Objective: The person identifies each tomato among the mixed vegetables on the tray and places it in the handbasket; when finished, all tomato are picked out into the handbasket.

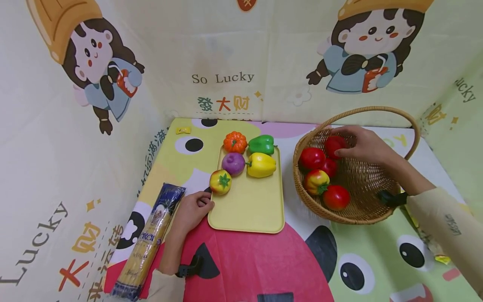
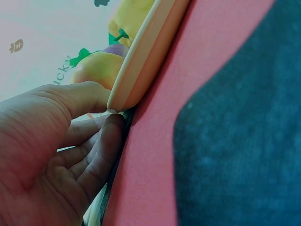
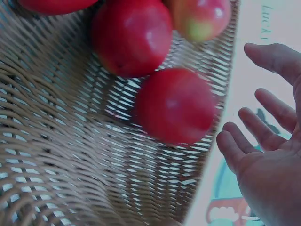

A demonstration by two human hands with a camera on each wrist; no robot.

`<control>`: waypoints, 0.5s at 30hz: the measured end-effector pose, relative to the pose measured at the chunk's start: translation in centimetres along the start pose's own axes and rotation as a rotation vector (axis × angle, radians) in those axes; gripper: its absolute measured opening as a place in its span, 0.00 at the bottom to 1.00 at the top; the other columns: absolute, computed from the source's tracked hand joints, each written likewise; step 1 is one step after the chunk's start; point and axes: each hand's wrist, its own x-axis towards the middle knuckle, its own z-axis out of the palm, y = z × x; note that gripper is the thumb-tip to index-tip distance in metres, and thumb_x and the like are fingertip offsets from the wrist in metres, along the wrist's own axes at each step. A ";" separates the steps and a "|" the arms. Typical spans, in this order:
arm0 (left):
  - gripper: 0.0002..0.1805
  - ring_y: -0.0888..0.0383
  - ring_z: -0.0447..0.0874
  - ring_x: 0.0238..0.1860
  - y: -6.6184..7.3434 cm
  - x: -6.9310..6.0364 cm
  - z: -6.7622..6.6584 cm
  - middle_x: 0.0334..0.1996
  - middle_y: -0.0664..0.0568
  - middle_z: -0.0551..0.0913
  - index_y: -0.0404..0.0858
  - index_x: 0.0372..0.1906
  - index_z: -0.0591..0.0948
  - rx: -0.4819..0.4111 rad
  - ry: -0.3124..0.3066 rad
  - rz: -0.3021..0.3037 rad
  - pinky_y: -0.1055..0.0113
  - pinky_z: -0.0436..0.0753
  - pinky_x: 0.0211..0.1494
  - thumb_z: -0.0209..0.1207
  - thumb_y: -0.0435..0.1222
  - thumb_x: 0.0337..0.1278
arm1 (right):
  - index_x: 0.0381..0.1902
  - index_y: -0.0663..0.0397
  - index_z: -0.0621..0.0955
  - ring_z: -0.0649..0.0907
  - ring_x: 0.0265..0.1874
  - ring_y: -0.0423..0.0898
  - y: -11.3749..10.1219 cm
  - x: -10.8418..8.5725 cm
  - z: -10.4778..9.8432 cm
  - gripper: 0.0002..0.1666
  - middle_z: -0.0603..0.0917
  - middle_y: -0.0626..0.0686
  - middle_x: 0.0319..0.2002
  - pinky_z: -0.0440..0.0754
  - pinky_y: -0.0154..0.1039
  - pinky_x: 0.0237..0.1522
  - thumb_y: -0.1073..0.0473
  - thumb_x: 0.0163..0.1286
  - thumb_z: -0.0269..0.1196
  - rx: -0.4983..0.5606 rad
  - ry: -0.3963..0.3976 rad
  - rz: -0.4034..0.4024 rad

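My left hand (image 1: 193, 211) pinches the left rim of a pale yellow tray (image 1: 249, 209), thumb on the edge and fingers below it. On the tray lie an orange pumpkin (image 1: 235, 143), a green bell pepper (image 1: 262, 144), a yellow bell pepper (image 1: 261, 165), a purple round vegetable (image 1: 233, 164) and a red-yellow fruit with a green leafy top (image 1: 220, 182). Over the wicker basket (image 1: 367, 184), my right hand (image 1: 362, 144) has its fingers spread near a red round fruit (image 3: 176, 106), apart from it in the right wrist view. The basket also holds a tomato (image 1: 336, 197) and a red-yellow fruit (image 1: 316, 182).
A blue-topped pack of spaghetti (image 1: 149, 241) lies left of my left forearm. A small yellow packet (image 1: 183, 130) is at the back left. The basket's tall handle (image 1: 377, 108) arches behind my right hand. Another packet (image 1: 439, 253) lies partly hidden under my right sleeve.
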 end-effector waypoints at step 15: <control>0.14 0.58 0.79 0.31 0.2 0.0 -0.2 0.32 0.54 0.82 0.37 0.47 0.85 0.005 -0.011 -0.013 0.61 0.79 0.42 0.66 0.40 0.58 | 0.66 0.51 0.75 0.77 0.58 0.44 -9.8 -7.8 -1.1 0.41 0.78 0.53 0.59 0.72 0.20 0.46 0.67 0.54 0.75 0.079 0.196 -0.223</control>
